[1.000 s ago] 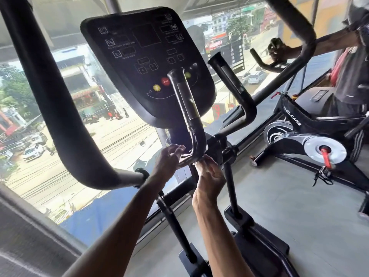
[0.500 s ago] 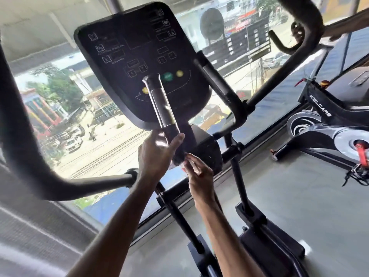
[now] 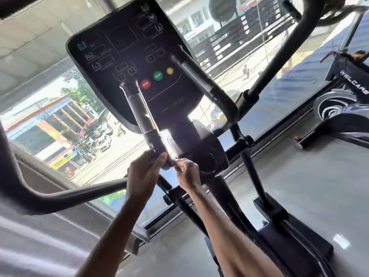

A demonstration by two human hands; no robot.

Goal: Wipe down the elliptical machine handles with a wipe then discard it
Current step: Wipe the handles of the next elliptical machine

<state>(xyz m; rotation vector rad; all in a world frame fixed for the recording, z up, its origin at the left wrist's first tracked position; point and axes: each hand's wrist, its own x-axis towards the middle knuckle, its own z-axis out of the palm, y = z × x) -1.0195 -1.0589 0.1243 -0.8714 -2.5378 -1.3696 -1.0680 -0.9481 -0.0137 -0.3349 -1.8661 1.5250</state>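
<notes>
The left grip [image 3: 143, 176] clasps the foot of the stiff, fixed handle [image 3: 140, 108] rising above it; the right grip [image 3: 186, 174], just beside, is bunched there (on the wipe? I cannot tell). A limp, light wipe wants wrapping round the handle

Tight round the short grips, free floor to the right.
The console [image 3: 123, 62] stands close behind the left short grip [image 3: 140, 114] and the right short grip [image 3: 199, 74], leaving only a narrow lane between them. The left hand [image 3: 142, 176] and right hand [image 3: 187, 174] crowd the left grip's foot. The left swing arm [image 3: 65, 193] bars the near left; the right swing arm [image 3: 283, 56] slants across the far right. The floor [image 3: 299, 192] lies free up to the exercise bike [image 3: 347, 92].
</notes>
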